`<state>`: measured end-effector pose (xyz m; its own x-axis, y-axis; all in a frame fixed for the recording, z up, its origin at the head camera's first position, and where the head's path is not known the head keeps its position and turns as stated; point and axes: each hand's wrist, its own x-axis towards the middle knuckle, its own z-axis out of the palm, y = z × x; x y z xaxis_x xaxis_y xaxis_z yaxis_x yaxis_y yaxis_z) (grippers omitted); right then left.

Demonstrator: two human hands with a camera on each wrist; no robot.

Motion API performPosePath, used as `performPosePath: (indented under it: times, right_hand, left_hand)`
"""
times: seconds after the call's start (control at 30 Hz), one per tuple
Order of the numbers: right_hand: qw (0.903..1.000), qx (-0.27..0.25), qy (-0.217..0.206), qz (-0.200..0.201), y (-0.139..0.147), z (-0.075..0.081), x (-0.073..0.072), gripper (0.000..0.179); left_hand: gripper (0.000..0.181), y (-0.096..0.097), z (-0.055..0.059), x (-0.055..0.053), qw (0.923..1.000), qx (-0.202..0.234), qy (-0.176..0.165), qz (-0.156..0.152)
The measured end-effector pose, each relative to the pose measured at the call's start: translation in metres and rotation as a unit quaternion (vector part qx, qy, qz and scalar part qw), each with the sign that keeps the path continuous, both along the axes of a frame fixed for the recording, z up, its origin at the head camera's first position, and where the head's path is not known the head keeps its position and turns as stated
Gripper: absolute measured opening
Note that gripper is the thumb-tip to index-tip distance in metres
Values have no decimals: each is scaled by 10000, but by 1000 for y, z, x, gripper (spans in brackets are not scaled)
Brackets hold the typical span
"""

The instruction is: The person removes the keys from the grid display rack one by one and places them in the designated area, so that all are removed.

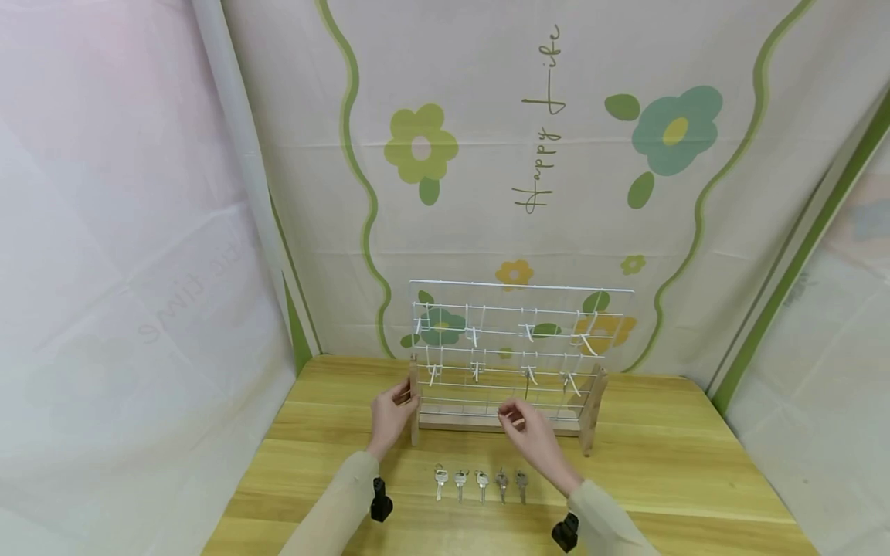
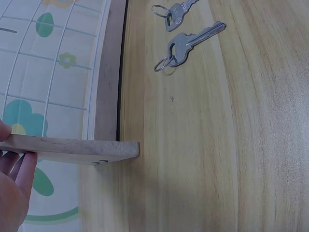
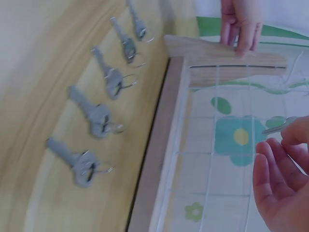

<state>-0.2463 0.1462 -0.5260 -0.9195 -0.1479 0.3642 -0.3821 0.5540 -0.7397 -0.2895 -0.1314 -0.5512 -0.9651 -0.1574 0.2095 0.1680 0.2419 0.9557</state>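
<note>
Flat silver keys (image 1: 483, 479): metal, dull sheen. White wire grid (image 1: 511, 352): thin, smooth, coated-looking. Pale wooden side panels (image 1: 594, 409): matt, visible grain. Yellow-brown wood-grain desk (image 1: 695, 463): smooth, faintly glossy. Pale flower-printed cloth backdrop (image 1: 473, 232): matt, creased.

Right wrist view: keys (image 3: 114, 81) blurred — hands (image 3: 282, 186) cut off by edges.

Soft even light, dimmer wrist views, right-wrist keys (image 3: 89, 108) blurred
</note>
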Motion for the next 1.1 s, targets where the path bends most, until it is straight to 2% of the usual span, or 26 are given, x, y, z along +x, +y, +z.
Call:
performPosePath:
  times: [0.23, 0.5, 0.7, 1.1]
  right_hand:
    - [9964, -574, 600, -169, -21, 15, -11, 13]
    - [9921, -972, 669, -431, -35, 26, -26, 16]
    - [9906, -1029, 697, -569, -44, 29, -35, 16]
    - [9852, -1006, 1106, -844, -54, 32, -46, 5]
  left_hand:
    - [43, 1, 0, 1, 10000, -24, -23, 18]
    - [43, 1, -3, 0, 10000, -45, 31, 30]
    - [43, 0, -1, 0, 10000, 22, 5, 1]
    - [43, 2, -1, -1, 10000, -84, 25, 31]
